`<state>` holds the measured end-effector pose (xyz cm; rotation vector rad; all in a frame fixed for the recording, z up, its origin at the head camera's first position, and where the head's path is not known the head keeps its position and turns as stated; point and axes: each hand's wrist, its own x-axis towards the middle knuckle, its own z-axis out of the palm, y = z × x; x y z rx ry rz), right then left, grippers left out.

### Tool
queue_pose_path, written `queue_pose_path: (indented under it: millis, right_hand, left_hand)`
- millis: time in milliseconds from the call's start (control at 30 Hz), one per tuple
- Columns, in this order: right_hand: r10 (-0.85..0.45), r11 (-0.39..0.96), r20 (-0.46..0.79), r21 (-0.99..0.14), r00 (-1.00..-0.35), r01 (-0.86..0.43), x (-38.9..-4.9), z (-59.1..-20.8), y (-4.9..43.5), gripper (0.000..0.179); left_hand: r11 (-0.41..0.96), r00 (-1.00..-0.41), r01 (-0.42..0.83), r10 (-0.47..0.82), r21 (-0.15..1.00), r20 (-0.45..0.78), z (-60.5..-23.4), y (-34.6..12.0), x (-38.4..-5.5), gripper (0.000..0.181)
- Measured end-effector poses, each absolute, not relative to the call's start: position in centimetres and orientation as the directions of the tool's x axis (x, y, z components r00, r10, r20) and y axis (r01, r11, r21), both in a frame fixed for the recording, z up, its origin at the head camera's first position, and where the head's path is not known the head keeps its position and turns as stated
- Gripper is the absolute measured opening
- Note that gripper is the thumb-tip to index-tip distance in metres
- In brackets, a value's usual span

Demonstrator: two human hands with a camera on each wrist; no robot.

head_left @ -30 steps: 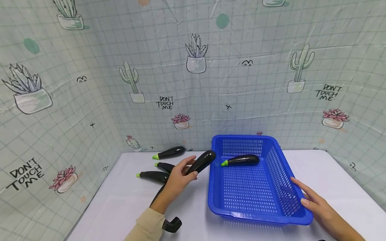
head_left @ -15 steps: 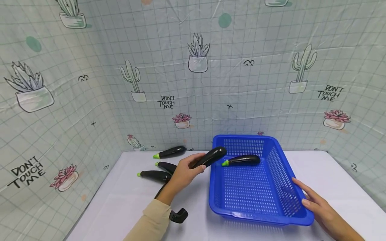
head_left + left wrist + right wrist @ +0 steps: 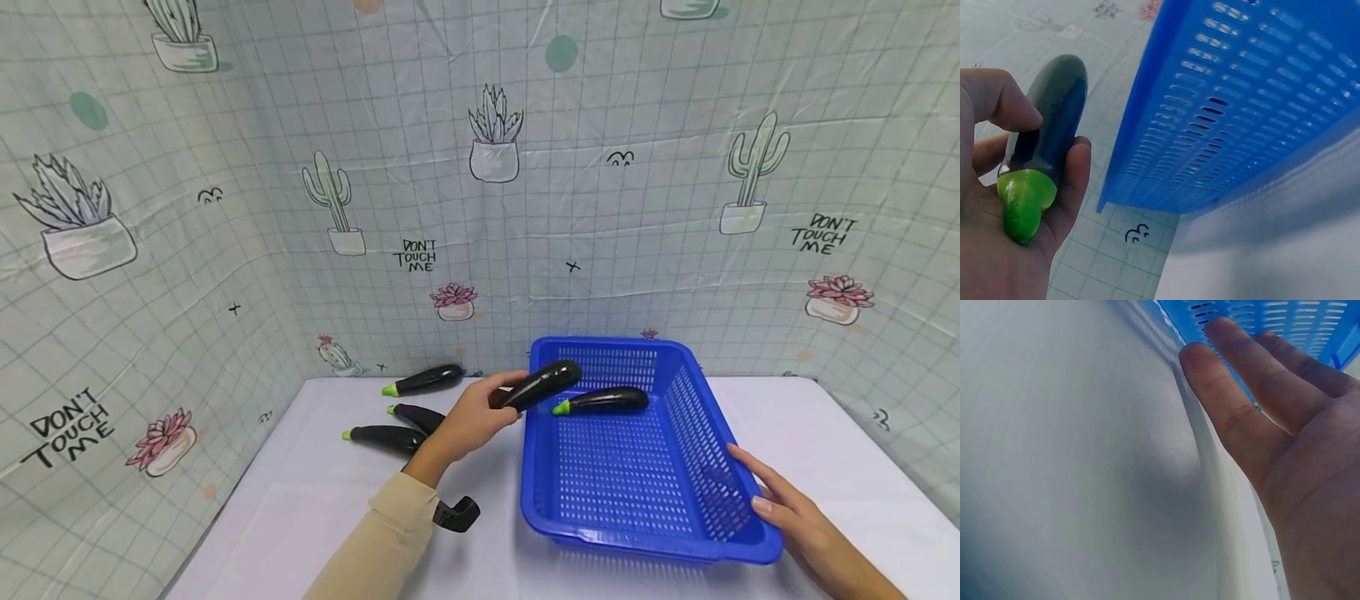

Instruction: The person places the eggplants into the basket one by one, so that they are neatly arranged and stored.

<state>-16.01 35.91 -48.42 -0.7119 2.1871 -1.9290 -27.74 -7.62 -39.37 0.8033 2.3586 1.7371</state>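
Note:
In the head view my left hand (image 3: 472,421) grips a glossy dark eggplant (image 3: 545,383) by its stem end. The fat end reaches over the left rim of a blue perforated plastic basket (image 3: 531,483). From the left wrist, the green cap of the held eggplant (image 3: 1027,195) shows against the palm, with fingers and thumb around the body. Inside the basket lies another eggplant (image 3: 609,400), green stem to the left. My right hand (image 3: 798,521) rests at the basket's right rim. Its fingers (image 3: 1272,381) lie straight against the outer side in the right wrist view.
Left of the basket, an eggplant (image 3: 427,380) lies at the back of the white table (image 3: 300,508). Closer in are a second eggplant (image 3: 418,417) and a third eggplant (image 3: 384,437), partly behind my left arm. A patterned cloth (image 3: 570,208) hangs behind.
My left hand has moved right with its eggplant, whose fat end has passed from beside the basket's left rim to above it. My right hand stays at the right rim.

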Motion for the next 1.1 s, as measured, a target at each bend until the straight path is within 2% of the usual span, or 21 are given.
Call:
queue_pose_path:
  millis: [300, 500, 1100]
  right_hand:
    - [-0.427, 0.069, 0.205, -0.964, -0.881, -0.257, -15.8, -48.4, 35.9, 0.060]
    - [-0.437, 0.047, 0.216, -0.964, -0.873, -0.262, -15.9, -48.4, 35.8, 0.060]
    - [-0.454, 0.031, 0.230, -0.962, -0.861, -0.273, -16.0, -48.4, 35.8, 0.061]
  left_hand:
    - [0.182, -0.864, 0.317, 0.460, 0.931, 0.204, -39.1, -6.2, -28.3, 0.051]
    - [0.243, -0.860, 0.324, 0.479, 0.914, 0.177, -38.7, -5.4, -28.6, 0.050]
    - [0.274, -0.812, 0.373, 0.558, 0.886, 0.169, -38.4, -3.4, -29.1, 0.041]
